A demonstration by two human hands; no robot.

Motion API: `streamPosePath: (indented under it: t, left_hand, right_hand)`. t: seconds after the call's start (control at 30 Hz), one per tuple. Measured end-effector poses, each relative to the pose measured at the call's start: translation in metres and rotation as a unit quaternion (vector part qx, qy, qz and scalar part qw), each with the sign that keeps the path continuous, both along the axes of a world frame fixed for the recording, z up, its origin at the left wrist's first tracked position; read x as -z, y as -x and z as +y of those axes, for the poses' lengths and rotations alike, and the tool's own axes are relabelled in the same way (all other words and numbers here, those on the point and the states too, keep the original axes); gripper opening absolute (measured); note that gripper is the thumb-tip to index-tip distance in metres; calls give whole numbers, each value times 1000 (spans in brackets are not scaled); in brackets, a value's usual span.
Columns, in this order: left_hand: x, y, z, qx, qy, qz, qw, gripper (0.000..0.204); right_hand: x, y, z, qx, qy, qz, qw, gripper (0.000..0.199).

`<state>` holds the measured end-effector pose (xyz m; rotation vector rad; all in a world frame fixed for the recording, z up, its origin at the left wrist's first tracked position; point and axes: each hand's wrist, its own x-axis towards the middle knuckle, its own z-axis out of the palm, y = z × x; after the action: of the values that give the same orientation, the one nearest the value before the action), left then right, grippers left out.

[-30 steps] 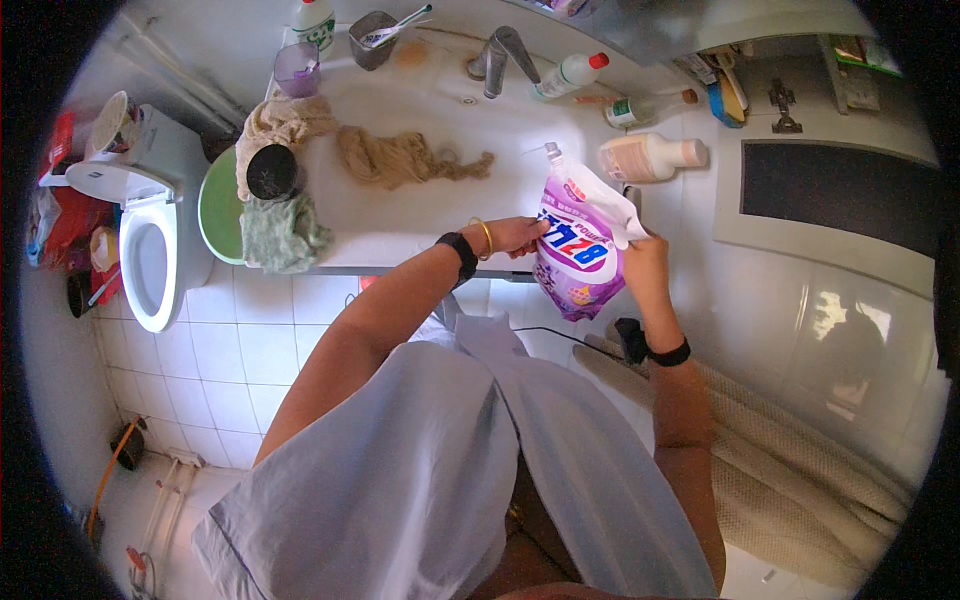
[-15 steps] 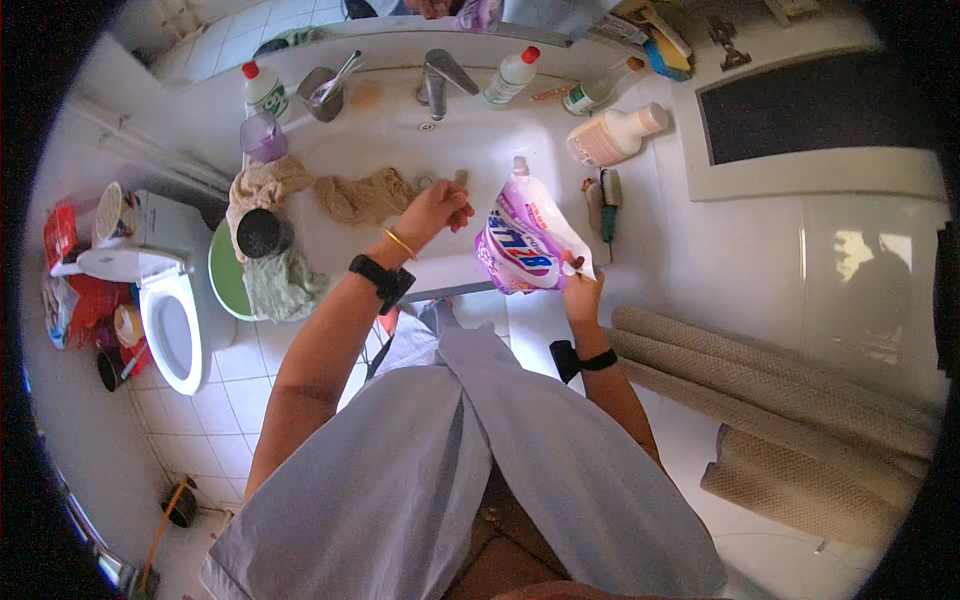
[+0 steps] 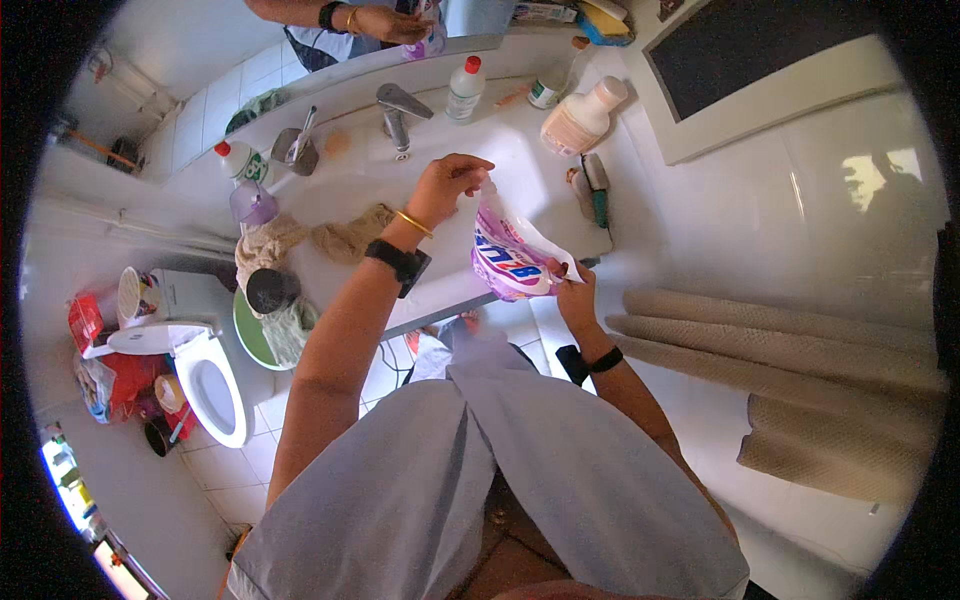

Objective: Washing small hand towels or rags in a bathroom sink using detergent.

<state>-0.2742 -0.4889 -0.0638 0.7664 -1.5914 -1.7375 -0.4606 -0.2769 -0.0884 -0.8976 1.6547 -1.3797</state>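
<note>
Over the near part of the white washbasin, I hold a purple and white spouted detergent pouch, tilted with its spout end up and away from me. My right hand is closed on its lower right corner. At the spout end, the fingers of my left hand are pinched together round the top; they hide the cap. A wet beige cloth lies in the basin to the left of the pouch. The metal faucet stands beyond my left hand.
Along the basin's rim are a red-capped bottle, a peach bottle, brushes and a grey cup. Left are a purple cup, a green basin and a toilet. Rolled beige mats lie to the right.
My left hand has moved forward and right, from apart from the pouch to its spout, and closed there. My right hand still grips the pouch's corner. The view has shifted.
</note>
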Motion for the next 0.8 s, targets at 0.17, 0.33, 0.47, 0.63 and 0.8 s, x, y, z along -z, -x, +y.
streamPosePath:
  t: [0.17,0.33,0.47,0.63,0.8]
  left_hand:
    - [-11,1,-3,16,134,-79,988,17]
    - [-26,0,-6,58,185,-101,976,21]
    - [-28,-7,-7,97,168,-53,980,25]
    - [-11,-3,-6,5,-15,65,998,20]
    - [4,2,-9,-27,72,-75,994,15]
  right_hand:
    - [9,6,0,-13,-22,3,1000,31]
    - [17,10,-1,-22,-15,18,999,36]
    - [22,12,-1,-20,3,25,999,33]
    - [26,15,1,-29,40,-27,998,26]
    - [29,17,1,12,-1,6,1000,24]
